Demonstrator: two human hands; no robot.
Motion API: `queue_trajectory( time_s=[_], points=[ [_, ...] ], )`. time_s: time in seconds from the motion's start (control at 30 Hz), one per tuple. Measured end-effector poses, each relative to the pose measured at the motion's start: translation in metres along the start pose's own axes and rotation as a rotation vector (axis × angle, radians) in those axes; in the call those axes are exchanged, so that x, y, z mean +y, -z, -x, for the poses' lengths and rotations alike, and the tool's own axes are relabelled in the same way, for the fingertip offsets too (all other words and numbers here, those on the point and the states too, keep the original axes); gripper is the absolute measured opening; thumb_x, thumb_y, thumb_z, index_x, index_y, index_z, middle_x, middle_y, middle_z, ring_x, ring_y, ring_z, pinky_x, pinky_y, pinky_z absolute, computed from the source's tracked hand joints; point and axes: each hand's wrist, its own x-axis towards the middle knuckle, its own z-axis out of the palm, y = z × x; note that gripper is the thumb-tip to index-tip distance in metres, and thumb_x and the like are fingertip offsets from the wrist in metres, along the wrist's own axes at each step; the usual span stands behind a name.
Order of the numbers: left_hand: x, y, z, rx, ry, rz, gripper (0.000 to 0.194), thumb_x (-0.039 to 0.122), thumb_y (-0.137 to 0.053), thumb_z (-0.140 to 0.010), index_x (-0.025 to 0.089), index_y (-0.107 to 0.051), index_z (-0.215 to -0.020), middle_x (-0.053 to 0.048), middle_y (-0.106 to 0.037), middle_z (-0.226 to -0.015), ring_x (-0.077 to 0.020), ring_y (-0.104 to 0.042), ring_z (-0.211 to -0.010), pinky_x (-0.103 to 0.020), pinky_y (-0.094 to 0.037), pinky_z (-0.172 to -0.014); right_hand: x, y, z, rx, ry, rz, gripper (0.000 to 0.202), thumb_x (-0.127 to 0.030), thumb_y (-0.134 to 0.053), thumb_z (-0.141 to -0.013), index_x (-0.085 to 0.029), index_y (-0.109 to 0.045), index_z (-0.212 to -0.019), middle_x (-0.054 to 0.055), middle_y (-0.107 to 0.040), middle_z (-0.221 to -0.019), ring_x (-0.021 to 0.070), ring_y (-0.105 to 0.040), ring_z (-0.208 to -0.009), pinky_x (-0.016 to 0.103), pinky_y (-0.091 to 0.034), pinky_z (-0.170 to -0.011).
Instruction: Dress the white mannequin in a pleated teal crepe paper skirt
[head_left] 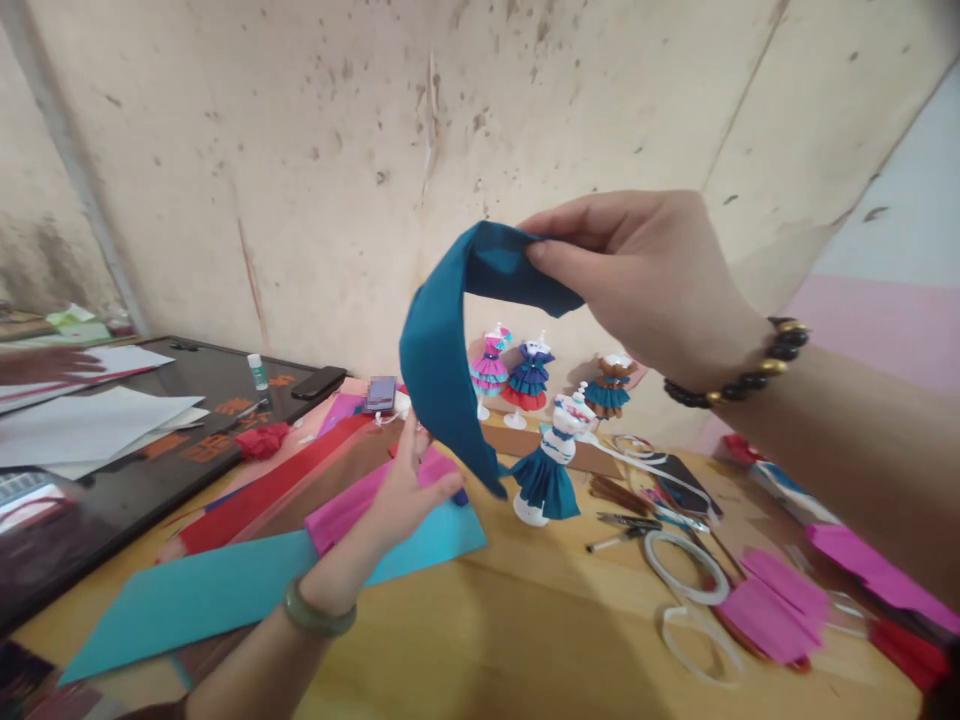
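A wide teal strip (436,340) of paper or cloth hangs in a curve from my right hand (637,260), pinched between thumb and fingers above the table. Its lower end reaches down beside a small white mannequin (571,415) wearing a pleated teal skirt (550,487); whether the strip touches the skirt I cannot tell. My left hand (409,485) holds nothing, its fingers apart, over magenta paper (352,510) and a light blue sheet (217,580). Behind stand several dressed mini mannequins, one in a pink dress (490,372), another in blue and red (529,375).
Tape rolls (686,567), pens (622,535) and folded pink paper (780,605) lie at right. Red paper strips (274,485), a phone (319,382) and a glue stick (257,371) are at left. Another person's hand (52,365) rests on white papers at far left.
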Motion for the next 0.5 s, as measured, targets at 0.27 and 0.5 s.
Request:
queue_trajectory(
  time_s=[0.27,0.5],
  points=[
    [0.016,0.001,0.001,0.039,0.296,0.566,0.024,0.017,-0.076,-0.075,0.019,-0.066,-0.098,-0.001,-0.073,-0.084,-0.0136,-0.067,-0.071,-0.023,-0.054,-0.068,-0.006,-0.009,-0.011,0.056,0.26,0.144,0.025,-0.002,-0.058,-0.085,-0.017,-0.073,-0.1,-0.003,-0.076,-0.102,0.0139,-0.07,-0.094,0.024,-0.056,-0.087],
    [-0.045,-0.044,0.021,-0.154,0.608,0.682,0.023,0.034,-0.059,-0.091,0.013,-0.065,-0.1,-0.005,-0.066,-0.087,-0.0145,-0.063,-0.069,-0.031,-0.055,-0.065,0.039,-0.113,-0.014,-0.443,0.207,0.405,0.041,0.001,-0.055,-0.085,-0.012,-0.063,-0.124,0.011,-0.055,-0.139,0.0323,-0.041,-0.136,0.054,-0.03,-0.113]
  ],
)
